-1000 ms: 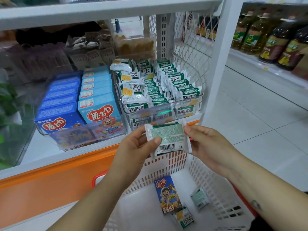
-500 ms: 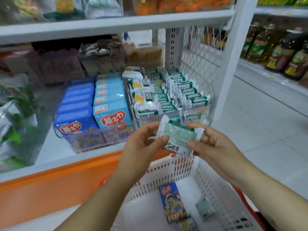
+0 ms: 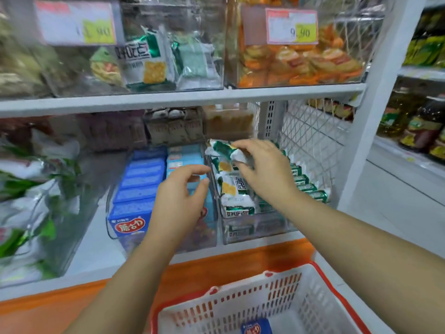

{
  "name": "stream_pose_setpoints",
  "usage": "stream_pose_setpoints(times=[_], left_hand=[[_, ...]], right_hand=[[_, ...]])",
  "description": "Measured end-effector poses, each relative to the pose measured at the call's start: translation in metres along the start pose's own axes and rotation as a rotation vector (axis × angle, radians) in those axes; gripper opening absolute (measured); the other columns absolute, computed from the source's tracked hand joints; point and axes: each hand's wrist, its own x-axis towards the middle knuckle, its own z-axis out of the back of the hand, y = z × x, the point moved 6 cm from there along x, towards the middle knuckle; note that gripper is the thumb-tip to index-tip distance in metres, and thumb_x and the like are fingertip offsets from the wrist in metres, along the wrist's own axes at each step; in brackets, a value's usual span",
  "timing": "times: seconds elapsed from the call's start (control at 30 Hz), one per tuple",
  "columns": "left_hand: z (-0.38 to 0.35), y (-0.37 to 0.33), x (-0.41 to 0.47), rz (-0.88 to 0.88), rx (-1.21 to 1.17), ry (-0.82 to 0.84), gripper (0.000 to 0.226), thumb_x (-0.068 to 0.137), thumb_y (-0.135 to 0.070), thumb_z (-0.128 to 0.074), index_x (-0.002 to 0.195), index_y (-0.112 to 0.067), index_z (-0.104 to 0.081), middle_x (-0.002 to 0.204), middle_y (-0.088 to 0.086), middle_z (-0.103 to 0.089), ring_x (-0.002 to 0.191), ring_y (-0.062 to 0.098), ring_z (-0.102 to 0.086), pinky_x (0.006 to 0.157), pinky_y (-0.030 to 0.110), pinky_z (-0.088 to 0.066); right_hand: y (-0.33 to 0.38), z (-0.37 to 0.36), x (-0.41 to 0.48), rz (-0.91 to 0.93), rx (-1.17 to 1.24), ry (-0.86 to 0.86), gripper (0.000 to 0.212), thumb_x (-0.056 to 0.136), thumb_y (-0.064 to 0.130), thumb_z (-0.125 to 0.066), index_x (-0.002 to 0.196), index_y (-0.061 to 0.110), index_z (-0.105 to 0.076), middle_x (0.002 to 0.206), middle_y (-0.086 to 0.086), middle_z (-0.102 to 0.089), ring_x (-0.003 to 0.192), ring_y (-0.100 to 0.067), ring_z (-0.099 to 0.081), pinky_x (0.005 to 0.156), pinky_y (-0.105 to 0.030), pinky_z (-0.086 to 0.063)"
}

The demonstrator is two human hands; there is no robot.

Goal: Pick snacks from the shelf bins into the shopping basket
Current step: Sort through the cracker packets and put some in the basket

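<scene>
My right hand [image 3: 265, 174] reaches into the clear bin [image 3: 255, 229] of green-and-white snack packets on the lower shelf. Its fingers pinch one crumpled green-and-white packet [image 3: 222, 150] above the back of the stack. My left hand [image 3: 178, 203] hovers in front of the neighbouring bin of blue snack boxes [image 3: 137, 184], fingers loosely curled, holding nothing. The white shopping basket with a red rim [image 3: 240, 300] sits below at the bottom of the view. A blue snack box [image 3: 256, 327] lies inside it.
An upper shelf [image 3: 183, 98] carries clear bins of green packets [image 3: 144, 61] and orange snacks [image 3: 298, 63] with price tags. Green bags [image 3: 26, 194] fill the left bin. A white wire mesh and upright post [image 3: 370, 116] close the right side; bottles [image 3: 419, 128] stand beyond.
Both hands rose from above the basket up to the shelf bins. My left hand let go of the packet; my right hand carried it over the green-packet bin. The view tilted upward.
</scene>
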Motion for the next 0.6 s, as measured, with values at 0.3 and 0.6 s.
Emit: stream_pose_setpoints(times=[0.3, 0.6], left_hand=[[-0.023, 0.004, 0.053, -0.215, 0.327, 0.23, 0.045, 0.09, -0.038, -0.061, 0.133, -0.028, -0.054, 0.14, -0.005, -0.049, 0.131, 0.016, -0.041, 0.11, 0.033, -0.031], [-0.068, -0.002, 0.097, -0.161, 0.634, 0.617, 0.085, 0.074, -0.078, -0.051, 0.147, -0.047, -0.019, 0.16, -0.009, -0.013, 0.147, 0.02, -0.011, 0.116, 0.057, -0.007]], right_hand=[[-0.039, -0.021, 0.002, -0.166, 0.355, 0.288, 0.038, 0.09, 0.035, -0.062, 0.127, 0.029, -0.059, 0.126, 0.017, -0.055, 0.116, 0.003, -0.046, 0.091, -0.011, -0.033], [-0.111, -0.056, 0.062, -0.15, -0.139, 0.569, 0.052, 0.09, 0.026, -0.063, 0.138, 0.021, -0.046, 0.143, 0.001, -0.048, 0.127, -0.018, -0.049, 0.111, -0.034, -0.032]])
